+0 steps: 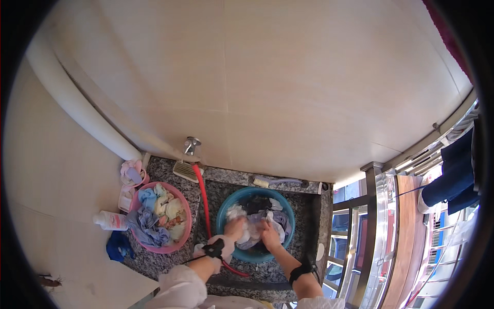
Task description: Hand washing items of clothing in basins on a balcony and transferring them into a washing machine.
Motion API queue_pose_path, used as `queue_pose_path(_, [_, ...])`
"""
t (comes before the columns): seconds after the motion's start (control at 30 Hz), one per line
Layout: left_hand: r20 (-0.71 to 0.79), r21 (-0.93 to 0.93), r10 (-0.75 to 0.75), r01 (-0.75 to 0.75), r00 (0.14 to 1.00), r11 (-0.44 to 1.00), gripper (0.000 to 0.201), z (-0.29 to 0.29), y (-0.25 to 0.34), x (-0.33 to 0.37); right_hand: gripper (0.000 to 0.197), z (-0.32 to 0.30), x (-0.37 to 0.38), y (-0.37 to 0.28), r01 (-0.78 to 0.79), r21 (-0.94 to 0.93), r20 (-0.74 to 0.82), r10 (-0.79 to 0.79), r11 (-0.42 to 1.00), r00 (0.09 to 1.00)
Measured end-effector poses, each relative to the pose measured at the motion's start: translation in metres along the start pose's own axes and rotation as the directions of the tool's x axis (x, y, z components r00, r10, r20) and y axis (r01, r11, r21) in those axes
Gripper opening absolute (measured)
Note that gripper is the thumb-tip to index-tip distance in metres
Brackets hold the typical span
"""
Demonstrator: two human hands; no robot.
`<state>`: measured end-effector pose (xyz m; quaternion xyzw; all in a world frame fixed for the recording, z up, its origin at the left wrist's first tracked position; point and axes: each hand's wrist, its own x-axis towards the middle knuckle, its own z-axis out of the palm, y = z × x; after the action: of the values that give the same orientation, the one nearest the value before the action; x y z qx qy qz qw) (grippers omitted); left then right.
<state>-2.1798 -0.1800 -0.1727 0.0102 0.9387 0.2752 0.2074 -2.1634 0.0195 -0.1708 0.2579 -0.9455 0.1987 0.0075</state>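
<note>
Right hand (269, 235) curled narrow on white cloth (252, 233) inside a teal basin (248, 191); left hand (235, 228) just beside, blurred among the same folds, impossible to tell whether gripping or pressing.

Largest first: a speckled stone worktop (160, 168) with a sunken trough, and in it the teal basin, filled with white, grey and black laundry. For what looks like hand-washing, best to work one small section at a time, fold against fold, low inside the rim to limit splashing, without dragging neighbouring pieces along.

To the left, a pink basin (165, 250) heaped with blue and cream clothes; better left apart. Between the basins, a long red hose (205, 201), running close by the left wrist; mind snagging. Left of the pink basin, a bundled dark blue cloth (119, 247) and a white bottle (111, 221). Smallest, on the back ledge, a brush (270, 181), probably handy for stubborn spots.
</note>
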Motion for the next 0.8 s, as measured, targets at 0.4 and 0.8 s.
queue_pose_path(0.4, [-0.033, -0.827, -0.353, 0.173, 0.935, 0.536, 0.02, -0.092, -0.03, -0.084, 0.006, -0.185, 0.079, -0.035, -0.281, 0.857, -0.012, 0.564, 0.431, 0.826])
queue_pose_path(0.8, [-0.499, -0.39, 0.36, -0.575, 0.789, 0.719, 0.07, -0.106, 0.078, -0.054, 0.013, -0.326, 0.118, -0.143, 0.081, 0.973, -0.164, 0.4, 0.217, 0.902])
